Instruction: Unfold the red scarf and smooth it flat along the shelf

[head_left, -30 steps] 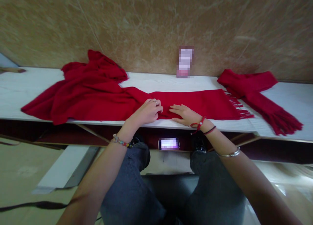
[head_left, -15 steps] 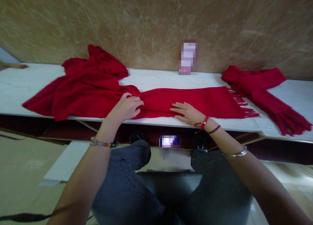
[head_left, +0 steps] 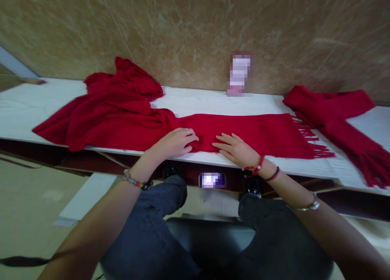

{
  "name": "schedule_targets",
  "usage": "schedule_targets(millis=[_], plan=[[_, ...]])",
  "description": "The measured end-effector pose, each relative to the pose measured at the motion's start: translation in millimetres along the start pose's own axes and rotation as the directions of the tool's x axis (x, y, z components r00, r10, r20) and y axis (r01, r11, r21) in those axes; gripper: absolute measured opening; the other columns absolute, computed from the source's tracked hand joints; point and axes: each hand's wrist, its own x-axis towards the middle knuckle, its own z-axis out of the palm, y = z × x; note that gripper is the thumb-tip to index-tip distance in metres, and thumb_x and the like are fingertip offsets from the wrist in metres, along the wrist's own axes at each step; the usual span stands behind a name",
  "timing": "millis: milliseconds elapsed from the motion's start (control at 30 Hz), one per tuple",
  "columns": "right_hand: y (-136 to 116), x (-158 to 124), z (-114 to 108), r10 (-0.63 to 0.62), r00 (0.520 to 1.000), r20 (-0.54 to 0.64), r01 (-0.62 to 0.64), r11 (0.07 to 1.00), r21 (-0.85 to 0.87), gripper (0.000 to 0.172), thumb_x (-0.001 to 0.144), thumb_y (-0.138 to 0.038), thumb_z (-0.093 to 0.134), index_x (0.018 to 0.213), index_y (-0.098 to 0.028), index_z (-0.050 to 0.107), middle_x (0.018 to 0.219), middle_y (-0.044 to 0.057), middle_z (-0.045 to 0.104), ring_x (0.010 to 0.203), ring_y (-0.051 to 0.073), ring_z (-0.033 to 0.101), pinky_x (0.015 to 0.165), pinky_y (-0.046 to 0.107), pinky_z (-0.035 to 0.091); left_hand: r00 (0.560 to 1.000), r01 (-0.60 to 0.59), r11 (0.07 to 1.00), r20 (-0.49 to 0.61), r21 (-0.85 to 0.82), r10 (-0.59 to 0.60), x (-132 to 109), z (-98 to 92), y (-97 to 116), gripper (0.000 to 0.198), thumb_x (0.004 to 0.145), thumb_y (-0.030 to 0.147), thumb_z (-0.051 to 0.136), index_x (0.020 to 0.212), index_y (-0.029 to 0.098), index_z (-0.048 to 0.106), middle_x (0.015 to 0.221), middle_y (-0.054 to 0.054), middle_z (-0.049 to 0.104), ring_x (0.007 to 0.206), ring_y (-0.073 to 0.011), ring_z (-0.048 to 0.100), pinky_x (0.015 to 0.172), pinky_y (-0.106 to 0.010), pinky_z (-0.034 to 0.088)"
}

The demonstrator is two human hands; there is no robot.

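A red scarf (head_left: 250,131) lies along a white shelf, flat on the right with its fringe spread, bunched and wrinkled on the left. My left hand (head_left: 179,142) rests at the middle of the scarf near its front edge, fingers bent together on the cloth; whether it pinches any fabric is hidden. My right hand (head_left: 236,148) lies on the flat part with its fingers spread. Past the fringe, a second red scarf (head_left: 329,105) lies folded across itself, its fringe toward the front right.
The white shelf (head_left: 195,97) runs against a brown marbled wall (head_left: 189,36). A blurred-out upright item (head_left: 239,73) stands by the wall. Beneath the shelf edge, a lit blurred-out object (head_left: 212,180) is between my shoes. A white board (head_left: 88,196) is lower left.
My left hand has moved right along the scarf, closer to my right hand. The right hand stays on the flat cloth. The view has shifted slightly.
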Motion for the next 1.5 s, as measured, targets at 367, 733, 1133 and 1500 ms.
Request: schedule_targets(millis=[367,733,1133,1500], plan=[[2,-4,1,-0.039,0.997,-0.063,0.041,0.999,0.033,0.034,0.093,-0.028,0.044,0.119,-0.021,0.064,0.131,0.010,0.057,0.127,0.023,0.046,0.105,0.047,0.036,0.971,0.084,0.988,0.212,0.129,-0.110,-10,-27.6,9,0.043,0.084,0.013,0.045,0.124,0.022,0.056,0.121,-0.008,0.058,0.102,-0.0197,0.059,0.076,-0.027,0.049],[18,9,-13,0.183,0.981,-0.060,-0.188,0.978,-0.087,0.045,0.095,-0.041,0.033,0.137,-0.029,0.046,0.144,0.007,0.044,0.136,0.030,0.031,0.104,0.066,0.025,0.944,0.249,0.942,0.160,0.224,-0.287,-4,-7.9,8,0.064,0.080,0.003,0.040,0.139,0.027,0.042,0.142,-0.010,0.046,0.114,-0.0251,0.053,0.080,-0.032,0.051],[60,7,-1,0.460,0.886,0.058,-0.445,0.879,-0.169,0.051,0.092,-0.049,0.036,0.140,-0.033,0.041,0.149,0.007,0.035,0.134,0.040,0.030,0.093,0.074,0.030,0.976,0.198,0.944,0.037,0.264,-0.215,11,-1.7,-4,0.051,0.087,0.003,0.033,0.131,0.021,0.053,0.130,-0.012,0.055,0.109,-0.0246,0.058,0.078,-0.034,0.051],[10,30,-2,0.061,0.998,-0.028,-0.060,0.997,0.038,0.047,0.090,-0.038,0.047,0.132,-0.017,0.051,0.142,0.013,0.045,0.134,0.026,0.036,0.108,0.051,0.030,0.981,-0.064,0.952,-0.155,0.298,0.114,6,16.1,-27,0.035,0.088,0.006,0.043,0.112,0.017,0.065,0.093,-0.008,0.064,0.084,-0.0163,0.062,0.064,-0.023,0.048]])
